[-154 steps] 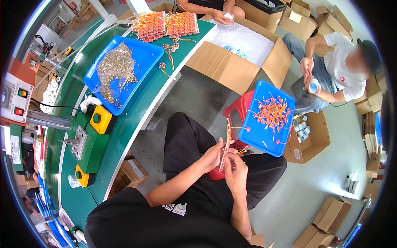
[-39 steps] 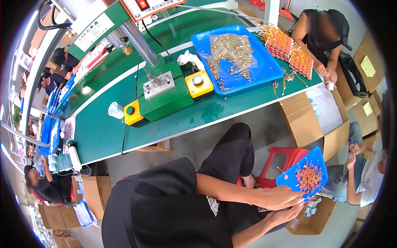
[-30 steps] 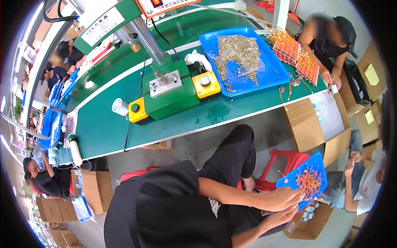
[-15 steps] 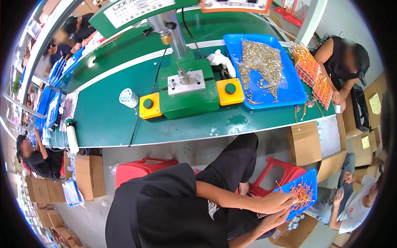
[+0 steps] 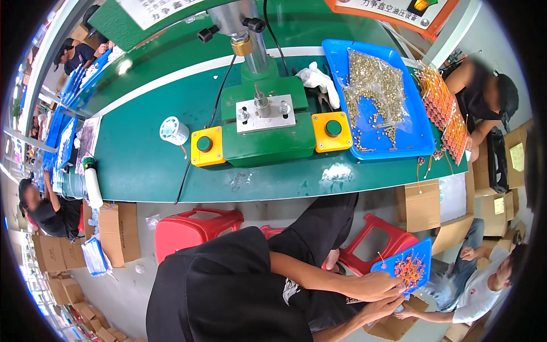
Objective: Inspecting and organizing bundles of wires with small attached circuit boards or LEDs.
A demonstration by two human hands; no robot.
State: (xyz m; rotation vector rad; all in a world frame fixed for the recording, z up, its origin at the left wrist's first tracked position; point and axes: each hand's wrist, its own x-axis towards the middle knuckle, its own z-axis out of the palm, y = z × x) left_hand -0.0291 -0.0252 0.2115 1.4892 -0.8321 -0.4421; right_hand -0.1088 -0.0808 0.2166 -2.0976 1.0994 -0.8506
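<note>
Both my arms reach to the right, toward a blue tray [image 5: 424, 251] holding a heap of orange and red wired parts [image 5: 409, 271]. My left hand [image 5: 377, 286] is at the tray's near-left edge, its fingers bunched together beside the heap. Just below it, my right hand [image 5: 386, 306] has its fingers drawn together close to the left fingertips. Anything small between the fingers of either hand is too small to make out. Under the tray, a cardboard box [image 5: 393, 328] stands open, with a co-worker's hand [image 5: 405, 311] next to my right fingers.
A green press [image 5: 268, 122] with two yellow button boxes stands on the green table [image 5: 137, 165]. Right of it lies a blue tray [image 5: 364, 151] of small brass parts, then bundled orange wired parts [image 5: 436, 102]. Red stools [image 5: 185, 233] stand below. Co-workers sit at both sides.
The view has shifted, and the table looks nearer. The seated co-worker at lower right has stretched an arm toward the box by my hands. My hands remain close together at the tray.
</note>
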